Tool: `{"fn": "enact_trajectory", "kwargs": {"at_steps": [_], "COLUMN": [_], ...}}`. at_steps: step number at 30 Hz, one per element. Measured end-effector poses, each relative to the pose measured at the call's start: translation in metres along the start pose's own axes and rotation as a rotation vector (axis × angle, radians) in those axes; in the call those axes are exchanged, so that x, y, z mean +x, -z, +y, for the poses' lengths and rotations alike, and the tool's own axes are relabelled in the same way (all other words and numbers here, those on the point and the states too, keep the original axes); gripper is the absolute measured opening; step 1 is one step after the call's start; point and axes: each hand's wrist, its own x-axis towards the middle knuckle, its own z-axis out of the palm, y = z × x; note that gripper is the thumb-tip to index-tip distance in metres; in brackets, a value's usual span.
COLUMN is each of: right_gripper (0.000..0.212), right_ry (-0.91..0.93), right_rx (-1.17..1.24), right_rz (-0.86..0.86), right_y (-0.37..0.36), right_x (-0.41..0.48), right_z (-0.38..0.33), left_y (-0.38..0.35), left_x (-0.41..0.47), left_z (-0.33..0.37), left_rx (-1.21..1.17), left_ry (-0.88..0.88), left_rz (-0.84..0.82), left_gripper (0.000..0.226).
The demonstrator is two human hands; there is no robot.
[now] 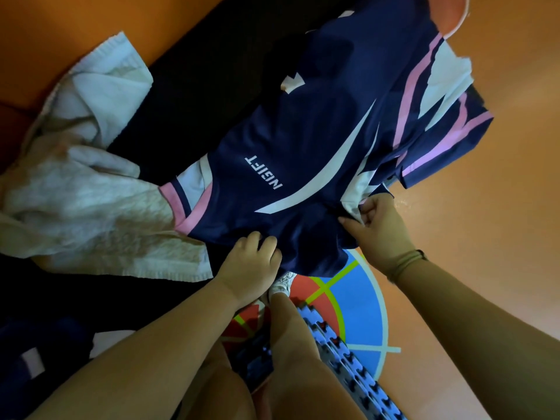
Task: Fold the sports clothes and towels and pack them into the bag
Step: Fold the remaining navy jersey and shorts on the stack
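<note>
The task is sitting at an early stage, as far as I can judge. A navy jersey [303, 140] with pink and white stripes is lying spread out and not yet folded across the dark tabletop [212, 71]. Its right side is reaching past the edge over the orange floor [500, 237]. A white towel [91, 189] is lying crumpled on the left, touching the jersey's sleeve, and it is waiting to be folded too. Another dark garment [45, 338] is showing at the lower left, too dim to tell whether it is folded. No bag is showing plainly, so nothing appears to be packed.

Both hands are working the jersey's near edge. The left hand [251, 262] is curling its fingers over the hem, its grip closed on the cloth. The right hand [378, 219] is pinching a white-and-navy corner between thumb and fingers, its grip tight on that fold. The two hands are sitting apart along the same edge. That suggests the person is getting ready to straighten the jersey or make its first fold.
</note>
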Motion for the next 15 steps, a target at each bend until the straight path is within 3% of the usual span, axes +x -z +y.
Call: {"fn": "enact_trajectory", "kwargs": {"at_steps": [4, 6, 8, 10, 13, 15], "right_gripper": [0.039, 0.038, 0.033, 0.028, 0.010, 0.010], "right_ry": [0.085, 0.103, 0.076, -0.054, -0.237, -0.312], "right_rx": [-0.067, -0.104, -0.046, 0.193, 0.528, 0.745], "right_rz": [-0.018, -0.067, -0.125, -0.152, -0.162, -0.186], "right_y": [0.004, 0.009, 0.013, 0.015, 0.008, 0.005], "right_x": [-0.006, -0.007, -0.002, 0.005, 0.018, 0.026], "right_z": [-0.014, -0.029, -0.048, -0.068, -0.098, -0.113], "left_y": [0.008, 0.018, 0.034, 0.041, 0.039, 0.040], "left_x": [0.004, 0.004, 0.002, -0.002, -0.007, -0.007], "left_z": [-0.002, -0.005, -0.013, -0.023, -0.041, -0.050], "left_rx": [-0.156, -0.407, -0.748, -1.092, -1.435, -1.623], "left_ry": [0.087, 0.186, 0.422, 0.669, 0.978, 1.188], "left_rz": [0.045, 0.023, -0.062, -0.133, -0.049, -0.013], "left_gripper": [0.009, 0.015, 0.019, 0.011, 0.021, 0.021]}}
